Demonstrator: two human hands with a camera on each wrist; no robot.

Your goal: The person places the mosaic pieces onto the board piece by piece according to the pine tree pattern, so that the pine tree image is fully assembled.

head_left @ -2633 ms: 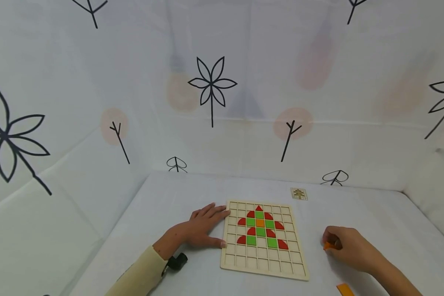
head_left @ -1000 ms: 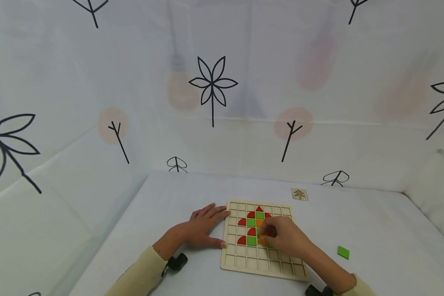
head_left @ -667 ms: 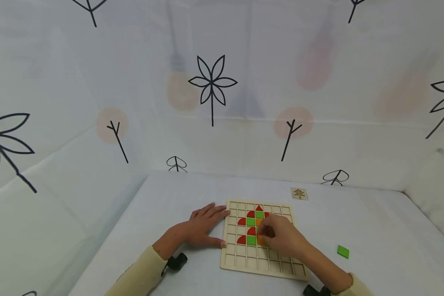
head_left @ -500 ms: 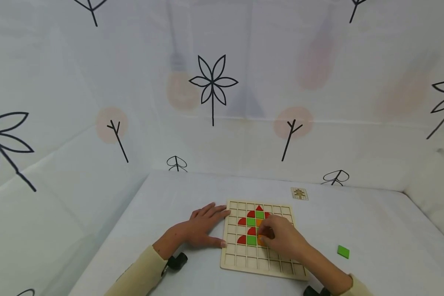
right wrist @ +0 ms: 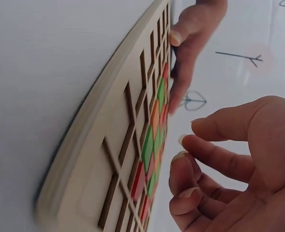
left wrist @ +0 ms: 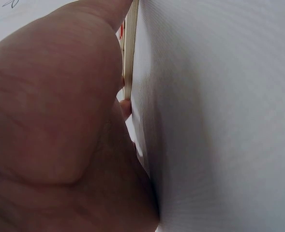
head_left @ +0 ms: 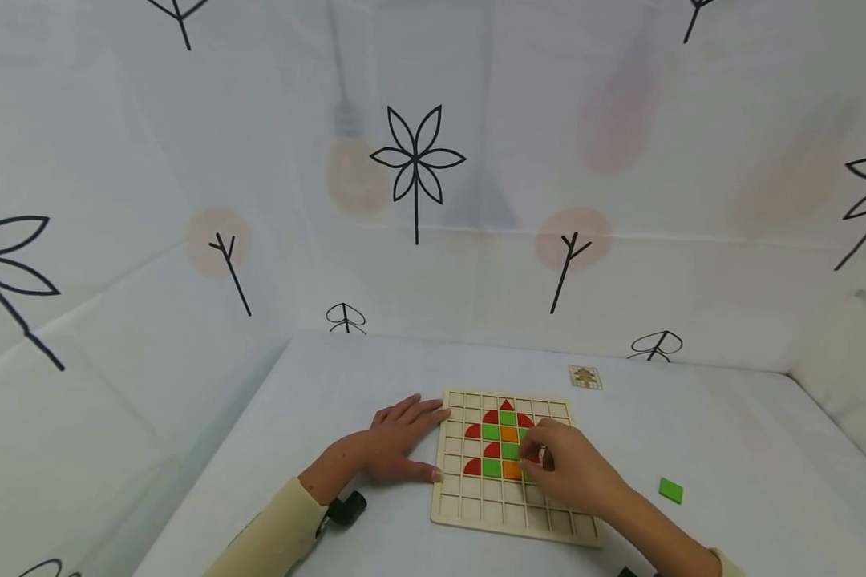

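Observation:
A wooden grid board (head_left: pixel 520 530) lies on the white table, with red, green and orange tiles set in a tree shape. My left hand (head_left: pixel 397 445) lies with spread, straight fingers along the board's left edge, its fingertips and thumb touching it. Over the board's right part hovers my right hand (head_left: pixel 573 465), thumb and fingers loosely bent. Nothing shows between the thumb and fingers of this hand (right wrist: pixel 229 164) in the right wrist view. Just left of its fingertips, an orange tile (head_left: pixel 511 470) sits in a cell of the lower tile row. The right hand hides some tiles.
A loose green tile (head_left: pixel 671 490) lies on the table right of the board. Behind the board is a small card (head_left: pixel 585 377) with a tree picture on a grid. A white patterned cloth (head_left: pixel 433 280) stands up around the table's back and sides.
My right hand has carried an orange tile from the right onto the board, let it go in a lower cell and drawn slightly right. Another orange piece at lower right is gone; a green tile shows.

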